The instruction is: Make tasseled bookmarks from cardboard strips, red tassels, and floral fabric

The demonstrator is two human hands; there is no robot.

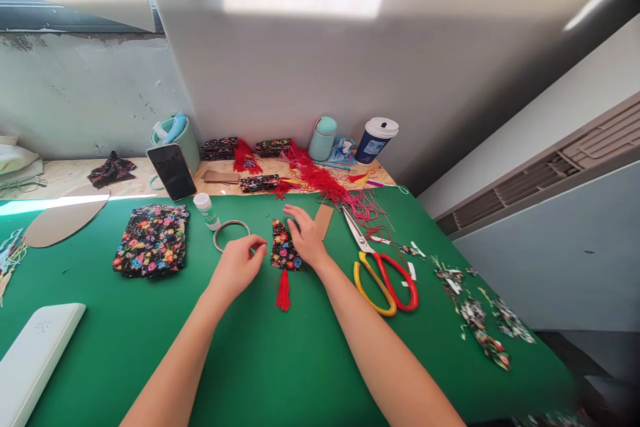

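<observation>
A small black floral fabric piece with a red tassel at its lower edge lies on the green mat. My right hand rests at the fabric's right side, fingers stretched out, covering part of it. Just left of the fabric, my left hand is apart from it, thumb and fingertips pinched together; whether anything small is between them cannot be made out. Behind my left hand lie a metal ring and a white-capped glue bottle. Large scissors with red and yellow handles lie to the right.
A folded floral fabric stack, an upright phone and a white device are on the left. Red threads, a mint bottle and a lidded cup stand at the back. Fabric scraps lie right.
</observation>
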